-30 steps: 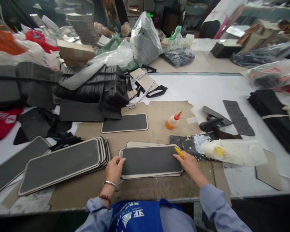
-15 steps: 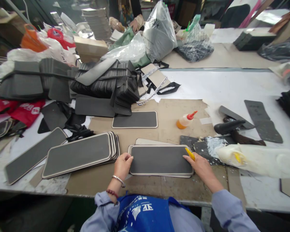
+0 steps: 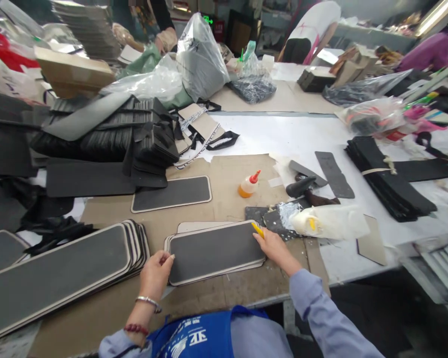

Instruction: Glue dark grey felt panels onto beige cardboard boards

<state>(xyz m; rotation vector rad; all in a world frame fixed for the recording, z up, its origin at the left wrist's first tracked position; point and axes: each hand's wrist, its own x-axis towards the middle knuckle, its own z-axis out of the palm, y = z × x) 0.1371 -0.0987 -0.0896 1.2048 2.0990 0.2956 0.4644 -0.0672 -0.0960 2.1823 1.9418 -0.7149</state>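
Where right hand (image 3: 274,246) grips, yellow tool (image 3: 257,229) part-hidden | left-side panel stack (image 3: 59,277) cropped

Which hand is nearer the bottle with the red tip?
Right. The right hand, holding a yellow tool, is on the person's side of the bottle, slightly right of it. The left hand is farther off, also on the person's side but well to the left.

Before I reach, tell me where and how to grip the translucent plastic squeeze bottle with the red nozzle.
Grip the squeeze bottle around its rounded translucent body, probably from the near side: it stands on its base, narrow red nozzle slanting up rightward.
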